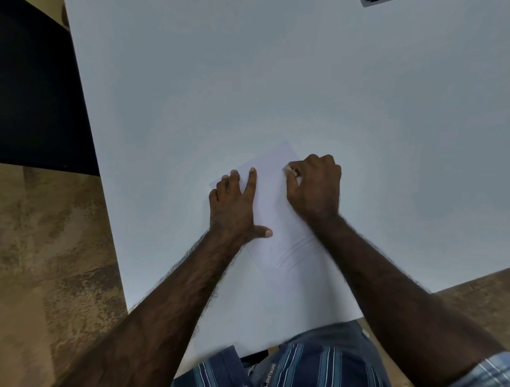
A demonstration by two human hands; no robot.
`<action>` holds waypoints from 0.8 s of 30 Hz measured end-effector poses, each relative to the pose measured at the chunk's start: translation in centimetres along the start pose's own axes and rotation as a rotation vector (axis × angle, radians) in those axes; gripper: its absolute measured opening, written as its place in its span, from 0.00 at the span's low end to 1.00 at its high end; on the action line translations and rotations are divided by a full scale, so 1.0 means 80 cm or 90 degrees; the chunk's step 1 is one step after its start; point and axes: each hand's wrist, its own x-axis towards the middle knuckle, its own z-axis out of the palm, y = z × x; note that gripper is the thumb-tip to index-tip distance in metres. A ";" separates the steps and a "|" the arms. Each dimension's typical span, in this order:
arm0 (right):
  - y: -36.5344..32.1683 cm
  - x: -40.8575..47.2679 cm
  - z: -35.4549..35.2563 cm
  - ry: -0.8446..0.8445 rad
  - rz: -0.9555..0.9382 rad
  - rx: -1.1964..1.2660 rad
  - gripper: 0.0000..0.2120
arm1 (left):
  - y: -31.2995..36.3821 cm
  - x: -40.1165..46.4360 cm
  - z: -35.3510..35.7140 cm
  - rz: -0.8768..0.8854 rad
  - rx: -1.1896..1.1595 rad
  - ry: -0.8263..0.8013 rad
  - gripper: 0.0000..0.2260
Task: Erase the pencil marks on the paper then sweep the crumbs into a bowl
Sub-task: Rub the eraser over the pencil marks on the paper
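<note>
On the near half of a white table (pixel 331 96), a sheet of paper (pixel 271 176) lies at an angle, one corner pointing toward the far side, its pale surface barely distinguishable from the tabletop. The left hand (pixel 234 204) rests flat on the sheet's left portion, fingers straight and spread, thumb extended toward the right along the near side; this placement appears intended to pin the sheet so that rubbing does not drag or crease it. The right hand (pixel 314 185) is curled, its fingertips pinching a small pale eraser (pixel 288 169) whose tip meets the paper near the far right edge; a tight, low grip of this kind would let pressure be directed onto a small area. Faint pencil marks (pixel 295 252), a few roughly parallel strokes, remain on the near part of the sheet between the two forearms, suggesting that erasing is under way and not finished. Crumbs cannot be made out at this scale, and no bowl is visible, so the sweeping step is judged not yet begun. A dark object (pixel 372 2) sits at the far edge of the table, cut off by the frame. Brown mottled floor (pixel 41 234) borders the table on the left.
</note>
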 end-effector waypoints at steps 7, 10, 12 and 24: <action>-0.025 -0.058 0.005 -0.063 -0.159 0.017 0.10 | 0.003 0.000 -0.003 0.002 0.025 0.009 0.67; -0.009 -0.022 0.002 -0.019 -0.056 -0.036 0.09 | 0.000 0.001 0.000 0.006 0.005 0.003 0.67; -0.005 -0.001 -0.003 0.002 0.026 -0.041 0.08 | -0.001 0.001 0.001 0.002 -0.007 0.004 0.67; -0.023 0.006 0.005 -0.009 0.001 -0.016 0.10 | -0.006 -0.001 0.004 -0.006 -0.026 0.021 0.69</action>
